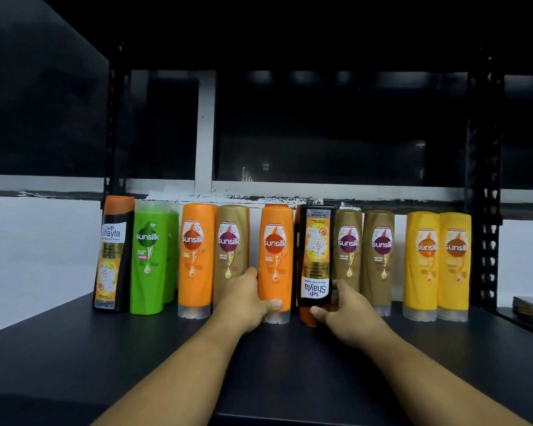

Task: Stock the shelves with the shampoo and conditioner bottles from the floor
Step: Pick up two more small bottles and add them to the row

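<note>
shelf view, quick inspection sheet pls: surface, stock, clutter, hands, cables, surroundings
surface: dark shelf board, bottles lined along its back.
job's things: orange Sunsilk bottle upright; black Safi Shayla bottle beside it, label upside down, orange cap at the bottom.
clutter: printed box on the neighbouring shelf, right edge.
grippers: left hand grips the orange Sunsilk bottle near its base; right hand grips the black Safi Shayla bottle low down.
cables: nothing seen.
surroundings: perforated rack upright, white wall, dark panes behind.

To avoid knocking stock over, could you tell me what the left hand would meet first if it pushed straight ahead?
The orange Sunsilk bottle, which the left hand has in its grip; pushing on would slide it rearward, and whatever stands behind is hidden.
</note>
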Action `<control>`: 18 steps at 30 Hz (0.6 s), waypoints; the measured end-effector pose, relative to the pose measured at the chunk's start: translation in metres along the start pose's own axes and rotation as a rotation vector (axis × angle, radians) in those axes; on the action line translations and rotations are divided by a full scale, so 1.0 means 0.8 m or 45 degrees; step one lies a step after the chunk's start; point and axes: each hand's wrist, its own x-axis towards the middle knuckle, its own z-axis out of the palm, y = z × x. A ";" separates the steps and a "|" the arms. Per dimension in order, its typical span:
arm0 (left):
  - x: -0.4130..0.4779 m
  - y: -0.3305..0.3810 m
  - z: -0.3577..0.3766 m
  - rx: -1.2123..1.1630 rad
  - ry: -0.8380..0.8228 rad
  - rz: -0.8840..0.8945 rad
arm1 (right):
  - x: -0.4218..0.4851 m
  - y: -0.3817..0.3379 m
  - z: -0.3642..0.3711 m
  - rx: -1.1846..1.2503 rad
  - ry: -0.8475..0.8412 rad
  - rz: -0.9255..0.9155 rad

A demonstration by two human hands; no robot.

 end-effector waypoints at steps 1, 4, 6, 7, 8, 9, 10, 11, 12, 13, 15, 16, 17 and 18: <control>0.000 0.000 0.000 0.012 0.011 0.001 | 0.000 0.000 0.000 0.001 0.004 -0.006; 0.002 0.000 0.001 0.030 0.032 0.000 | -0.001 -0.002 0.000 0.008 0.027 -0.033; 0.002 0.000 0.001 0.041 0.038 -0.006 | 0.000 -0.002 0.000 0.000 0.032 -0.046; 0.002 0.000 0.002 0.049 0.042 -0.009 | 0.000 -0.003 0.000 -0.004 0.030 -0.052; 0.002 -0.001 0.002 0.057 0.045 -0.010 | -0.001 -0.003 -0.001 -0.006 0.029 -0.058; 0.002 -0.001 0.003 0.061 0.047 -0.011 | 0.000 -0.002 -0.001 -0.002 0.027 -0.063; 0.002 -0.001 0.003 0.063 0.047 -0.014 | 0.000 -0.002 -0.001 0.003 0.022 -0.069; 0.002 -0.002 0.003 0.063 0.047 -0.016 | 0.000 -0.001 -0.001 0.009 0.016 -0.071; 0.002 -0.002 0.003 0.064 0.048 -0.018 | 0.000 -0.001 -0.001 0.012 0.009 -0.073; 0.002 -0.002 0.003 0.065 0.050 -0.020 | 0.000 0.000 -0.001 0.016 0.001 -0.072; 0.003 -0.002 0.004 0.071 0.052 -0.025 | 0.002 0.001 -0.001 0.018 -0.002 -0.073; 0.003 -0.002 0.004 0.072 0.052 -0.025 | 0.002 0.002 0.000 0.019 0.000 -0.078; 0.003 -0.002 0.004 0.073 0.052 -0.025 | 0.003 0.002 0.000 0.022 0.004 -0.081; 0.003 -0.002 0.004 0.076 0.051 -0.024 | 0.003 0.002 0.000 0.021 0.006 -0.082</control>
